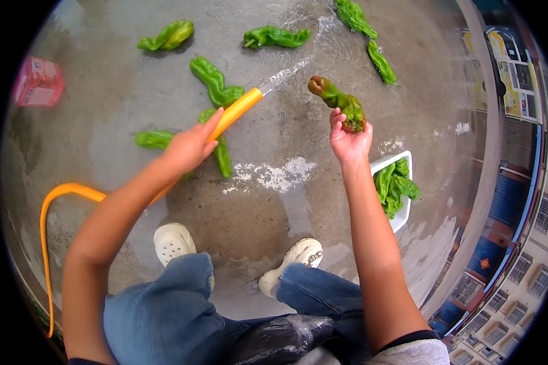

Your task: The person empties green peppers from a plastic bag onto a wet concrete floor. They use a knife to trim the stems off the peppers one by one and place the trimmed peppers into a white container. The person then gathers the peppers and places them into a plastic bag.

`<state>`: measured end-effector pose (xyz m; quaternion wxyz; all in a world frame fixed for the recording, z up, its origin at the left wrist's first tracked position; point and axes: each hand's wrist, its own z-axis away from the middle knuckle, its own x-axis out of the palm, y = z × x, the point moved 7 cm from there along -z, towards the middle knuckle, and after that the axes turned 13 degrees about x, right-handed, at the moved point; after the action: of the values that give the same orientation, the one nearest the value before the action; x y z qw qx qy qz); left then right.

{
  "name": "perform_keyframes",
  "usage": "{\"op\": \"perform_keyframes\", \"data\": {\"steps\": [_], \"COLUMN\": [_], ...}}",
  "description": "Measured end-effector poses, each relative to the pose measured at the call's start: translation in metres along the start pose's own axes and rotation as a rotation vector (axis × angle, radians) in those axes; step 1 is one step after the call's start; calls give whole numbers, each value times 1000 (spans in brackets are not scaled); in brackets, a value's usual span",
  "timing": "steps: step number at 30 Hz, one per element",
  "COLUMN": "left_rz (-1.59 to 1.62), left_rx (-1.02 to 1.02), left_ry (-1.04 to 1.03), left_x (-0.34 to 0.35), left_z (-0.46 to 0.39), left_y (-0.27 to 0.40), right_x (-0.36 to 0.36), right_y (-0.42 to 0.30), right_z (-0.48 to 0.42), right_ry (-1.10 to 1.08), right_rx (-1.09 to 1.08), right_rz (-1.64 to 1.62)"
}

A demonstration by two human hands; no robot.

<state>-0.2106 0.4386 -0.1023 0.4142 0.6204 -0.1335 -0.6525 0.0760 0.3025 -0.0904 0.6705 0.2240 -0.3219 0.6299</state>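
My left hand (189,146) is closed around an orange hose (237,111), and water runs from its end towards the upper right. In my right hand (351,139) is a wrinkled green pepper with reddish-brown patches (349,107), held by its lower end, beside the stream. Several green peppers lie on the wet concrete ahead, among them one at the top middle (276,37), a yellowish-green one (169,35) and two at the upper right (355,18). Others lie under and around my left hand, partly hidden by it. A white plastic container (403,219) with green peppers (392,187) stands right of my right forearm.
The hose trails over the concrete floor (255,219) to the lower left. A pink translucent container (40,82) stands at the far left. My white clogs (174,242) are below. Past the floor's curved edge at right are a yellow-and-white vehicle (513,73) and buildings.
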Motion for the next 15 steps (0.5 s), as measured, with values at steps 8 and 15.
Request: {"op": "perform_keyframes", "data": {"steps": [8, 15], "left_rz": [52, -212], "left_rx": [-77, 264], "left_ry": [-26, 335], "left_x": [3, -44], "left_z": [7, 4], "left_y": [-6, 54], "right_x": [23, 12], "right_y": [10, 38], "right_z": [26, 44], "right_ry": [-149, -112], "right_rx": [109, 261], "right_rz": [268, 766]}}
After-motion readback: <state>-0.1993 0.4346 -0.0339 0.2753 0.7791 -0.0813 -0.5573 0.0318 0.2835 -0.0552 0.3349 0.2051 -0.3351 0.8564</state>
